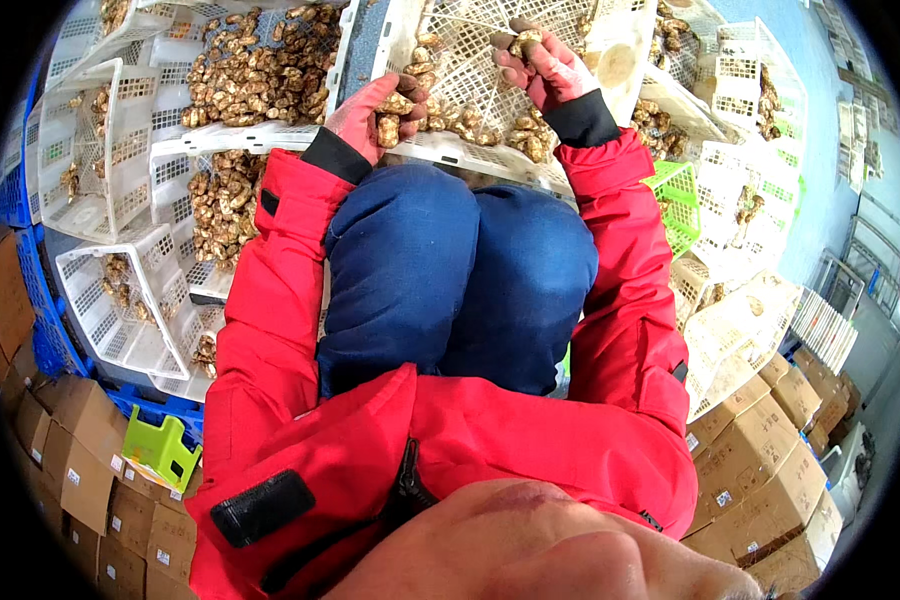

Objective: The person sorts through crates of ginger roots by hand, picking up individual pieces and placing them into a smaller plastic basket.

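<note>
My left hand (pixel 361 111) is closed around a few stubby brown-and-cream pieces of produce (pixel 391 124), which look like mushrooms or tubers. It is over the near left corner of a white plastic mesh crate (pixel 457 157) in front of my knees. Farther right, above the crate's mesh floor, my right hand (pixel 546 73) grips a single brown-and-cream piece (pixel 525 43) between thumb and fingers. Dark dirt covers the fingertips of both hands. More such pieces (pixel 461 124) lie along the crate's near and left sides.
Crates of like pieces surround me: a well-filled one (pixel 255 82) at left, a tilted one (pixel 124 289) lower left, others (pixel 750 187) at right. A green basket (pixel 675 202) is beside my right arm. Cardboard boxes (pixel 757 480) and a green stool (pixel 163 448) are behind.
</note>
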Motion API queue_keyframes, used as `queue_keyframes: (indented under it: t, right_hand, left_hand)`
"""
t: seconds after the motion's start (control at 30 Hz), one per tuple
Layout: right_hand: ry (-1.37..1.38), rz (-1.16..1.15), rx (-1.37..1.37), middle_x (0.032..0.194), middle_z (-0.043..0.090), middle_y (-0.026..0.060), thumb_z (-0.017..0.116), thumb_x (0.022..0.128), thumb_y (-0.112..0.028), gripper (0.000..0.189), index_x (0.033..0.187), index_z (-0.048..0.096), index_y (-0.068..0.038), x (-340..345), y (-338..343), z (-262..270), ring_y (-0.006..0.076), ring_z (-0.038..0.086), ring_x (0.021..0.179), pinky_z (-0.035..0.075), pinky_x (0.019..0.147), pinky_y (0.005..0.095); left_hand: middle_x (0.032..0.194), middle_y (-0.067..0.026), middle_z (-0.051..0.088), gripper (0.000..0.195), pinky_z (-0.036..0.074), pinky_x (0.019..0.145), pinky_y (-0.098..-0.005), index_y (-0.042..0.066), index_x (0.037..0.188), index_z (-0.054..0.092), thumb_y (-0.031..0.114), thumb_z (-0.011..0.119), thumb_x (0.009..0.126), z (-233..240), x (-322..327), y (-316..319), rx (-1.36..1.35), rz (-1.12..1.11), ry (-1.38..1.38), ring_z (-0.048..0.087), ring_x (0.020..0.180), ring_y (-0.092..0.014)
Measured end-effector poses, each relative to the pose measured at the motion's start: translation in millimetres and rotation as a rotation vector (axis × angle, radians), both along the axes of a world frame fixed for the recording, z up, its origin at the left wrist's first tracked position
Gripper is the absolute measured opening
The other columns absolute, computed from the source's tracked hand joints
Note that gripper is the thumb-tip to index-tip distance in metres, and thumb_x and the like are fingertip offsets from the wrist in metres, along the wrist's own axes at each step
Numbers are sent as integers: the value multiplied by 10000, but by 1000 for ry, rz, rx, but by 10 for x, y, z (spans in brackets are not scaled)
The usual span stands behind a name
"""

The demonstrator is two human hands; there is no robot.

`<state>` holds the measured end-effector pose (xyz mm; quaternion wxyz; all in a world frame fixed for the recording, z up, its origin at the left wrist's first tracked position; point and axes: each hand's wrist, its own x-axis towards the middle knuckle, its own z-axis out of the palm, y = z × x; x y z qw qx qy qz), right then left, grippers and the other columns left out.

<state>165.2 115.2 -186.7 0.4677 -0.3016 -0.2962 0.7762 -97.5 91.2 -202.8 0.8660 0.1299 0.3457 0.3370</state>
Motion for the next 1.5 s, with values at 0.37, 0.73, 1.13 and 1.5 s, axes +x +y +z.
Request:
queue_keyframes:
  t: [0.37, 0.73, 1.13, 1.5]
  right_hand:
    - [-136, -118, -232, 934, 594, 126, 491, 854, -178, 301, 1095, 464, 0, 210, 282, -455, 211, 581, 871, 459, 781, 320]
    - [-97, -141, -7, 915, 588, 117, 513, 842, -197, 233, 999, 521, -24, -140, 637, 512, 213, 586, 797, 474, 682, 313]
    - [-468, 109, -180, 829, 601, 98, 530, 830, -199, 254, 1001, 525, -11, -69, 193, -98, 138, 549, 620, 436, 533, 233]
    - [-2239, 570, 352, 986, 582, 163, 518, 736, -448, 524, 1073, 498, -48, -67, 256, -760, 284, 557, 926, 438, 795, 355]
  left_hand:
    - [907, -49, 565, 253, 477, 558, -229, 67, 970, 513, 293, 457, 871, 11, -9, -21, -2, -5, 39, 566, 744, -128]
    - [898, -68, 572, 272, 484, 578, -233, 37, 982, 511, 279, 448, 874, -26, -10, -26, 1, 12, 25, 570, 745, -139]
    - [934, -85, 571, 272, 495, 578, -241, 34, 1019, 501, 260, 452, 875, -71, 14, -8, -25, 14, 3, 579, 748, -143]
    - [1030, -90, 550, 340, 482, 571, -235, 116, 1173, 440, 275, 454, 872, -54, 10, 2, -35, -49, -265, 585, 778, -182]
